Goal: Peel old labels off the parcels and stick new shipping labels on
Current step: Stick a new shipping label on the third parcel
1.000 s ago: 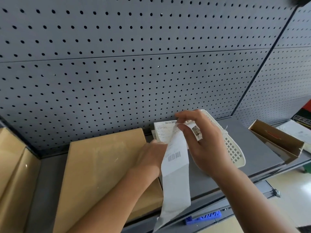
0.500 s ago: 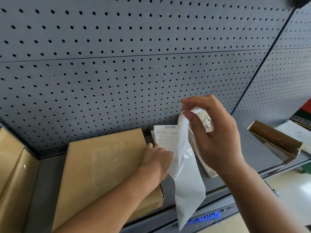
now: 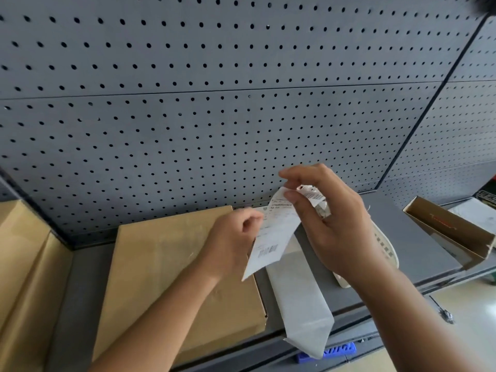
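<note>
Head view, looking down at a grey shelf point(image 3: 418, 245) backed by dark pegboard point(image 3: 214, 116). The right hand point(image 3: 332, 224) is raised over the middle of the shelf. Its thumb and forefinger pinch the top end of a white shipping label point(image 3: 272, 237). The label hangs slantwise from that pinch with print and barcodes facing the camera, and its lower corner lies over the right edge of the parcel point(image 3: 174, 277). A crumpled scrap point(image 3: 315, 198) of printed paper is tucked under the same hand's other curled fingers. The left hand point(image 3: 233, 237) sits at the label's left edge with fingers curled in against the paper (cannot tell whether it actually nips the label or only rests on it). The parcel is a flat brown carton lying on the shelf, left of centre, under the left forearm. A pale grey backing strip point(image 3: 298, 299) runs from beneath the label toward the near side, just right of the parcel. It droops over the shelf's front lip, and its upper end is hidden behind the label. The strip's tip covers part of a blue tag point(image 3: 339, 349) below the lip. A white perforated basket point(image 3: 386, 251) lies on the shelf behind the right hand, mostly hidden. An open box point(image 3: 451, 229) of brown card sits tilted at the far right end of the shelf. More brown cartons point(image 3: 21, 264) stand at the left edge, beyond the shelf divider.
</note>
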Demonstrator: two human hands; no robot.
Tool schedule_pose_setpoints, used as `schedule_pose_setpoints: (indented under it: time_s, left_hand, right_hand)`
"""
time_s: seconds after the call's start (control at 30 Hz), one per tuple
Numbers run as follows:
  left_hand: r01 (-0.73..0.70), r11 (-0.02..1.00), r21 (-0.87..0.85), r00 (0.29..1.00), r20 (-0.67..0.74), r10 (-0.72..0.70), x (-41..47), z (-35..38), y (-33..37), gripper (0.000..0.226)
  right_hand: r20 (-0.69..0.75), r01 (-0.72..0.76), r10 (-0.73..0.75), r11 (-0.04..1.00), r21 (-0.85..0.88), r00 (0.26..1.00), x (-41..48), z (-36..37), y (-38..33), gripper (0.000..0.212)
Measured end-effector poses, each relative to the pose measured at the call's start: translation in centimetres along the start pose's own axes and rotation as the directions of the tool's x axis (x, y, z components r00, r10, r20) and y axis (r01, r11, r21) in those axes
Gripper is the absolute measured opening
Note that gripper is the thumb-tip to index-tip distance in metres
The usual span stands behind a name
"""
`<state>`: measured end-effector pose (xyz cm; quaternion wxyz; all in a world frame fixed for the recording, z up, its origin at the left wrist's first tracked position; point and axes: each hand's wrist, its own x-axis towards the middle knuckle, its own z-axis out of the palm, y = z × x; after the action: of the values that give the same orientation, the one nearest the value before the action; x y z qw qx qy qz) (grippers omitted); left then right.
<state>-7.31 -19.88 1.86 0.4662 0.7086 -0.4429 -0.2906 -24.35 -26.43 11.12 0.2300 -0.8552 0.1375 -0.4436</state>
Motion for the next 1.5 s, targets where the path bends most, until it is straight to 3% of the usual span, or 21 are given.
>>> schedule_pose_setpoints:
  time_s: [0.1, 0.23, 0.3, 0.43, 0.6, 0.67, 0.77, 0.87, 0.97, 1.1, 1.17, 1.3, 1.5]
  left_hand:
    - [-0.030, 0.970, -0.243, 0.997, -0.077, 0.011, -2.1, -2.9, 1.4, 0.035]
    - [-0.120, 0.917, -0.381, 0.988, 0.049, 0.149, -5.5, -4.9, 3.1, 0.058]
    - [-0.146, 0.929, -0.340, 0.983, 0.058, 0.176, -6.6, -5.1, 3.2, 0.053]
    - [-0.185, 0.950, -0.251, 0.978, -0.138, 0.154, -7.5, -5.6, 2.8, 0.017]
    - [-0.144, 0.940, -0.310, 0.957, -0.287, 0.052, -8.5, -6.6, 2.2, 0.013]
    - [-0.122, 0.936, -0.329, 0.945, -0.328, 0.008, -9.0, -7.2, 1.7, 0.013]
    - [-0.092, 0.934, -0.344, 0.913, -0.403, -0.058, -9.6, -8.3, 0.7, 0.011]
    - [-0.048, 0.936, -0.348, 0.896, -0.430, -0.114, -10.1, -9.0, -0.3, 0.014]
    - [0.007, 0.925, -0.380, 0.894, -0.412, -0.175, -10.5, -9.5, -1.2, 0.016]
    - [0.102, 0.917, -0.386, 0.888, -0.379, -0.259, -10.7, -10.1, -2.7, 0.015]
    - [0.153, 0.926, -0.346, 0.885, -0.370, -0.284, -10.7, -10.3, -3.5, 0.014]
    - [0.189, 0.980, -0.059, 0.892, -0.408, -0.196, -10.6, -10.7, -4.7, 0.013]
    - [0.201, 0.950, 0.239, 0.907, -0.411, -0.088, -10.2, -10.6, -5.1, 0.017]
  right_hand:
    - [0.049, -0.017, 0.018, 1.000, -0.008, 0.999, 0.1, 0.6, 0.0, 0.030]
    - [0.097, -0.044, 0.043, 0.999, 0.014, 0.994, 0.5, 1.9, -0.2, 0.030]
    - [0.119, -0.041, 0.037, 0.999, 0.029, 0.992, 0.9, 2.6, -0.3, 0.029]
    - [0.169, -0.011, 0.003, 0.999, 0.043, 0.986, 1.8, 4.2, -0.9, 0.031]
    - [0.179, -0.020, 0.012, 0.999, 0.040, 0.984, 2.6, 6.1, -1.5, 0.035]
    - [0.168, -0.125, 0.114, 0.990, 0.058, 0.979, 2.7, 6.6, -1.5, 0.035]
    - [0.269, -0.492, 0.434, 0.846, 0.207, 0.860, 2.1, 7.8, -1.2, 0.025]
    - [0.507, -0.738, 0.560, 0.615, 0.277, 0.656, 0.6, 9.5, -0.9, 0.025]
    - [0.631, -0.825, 0.559, 0.503, 0.258, 0.538, -0.6, 11.2, -1.3, 0.028]
    - [0.610, -0.838, 0.596, 0.492, 0.236, 0.522, -1.3, 12.7, -0.9, 0.023]
    - [0.606, -0.835, 0.604, 0.512, 0.203, 0.518, -1.7, 13.2, -0.6, 0.022]
    - [0.574, -0.804, 0.623, 0.583, 0.113, 0.532, -2.0, 13.9, -0.6, 0.020]
    - [0.500, -0.668, 0.608, 0.740, -0.076, 0.616, -2.6, 15.2, 0.5, 0.003]
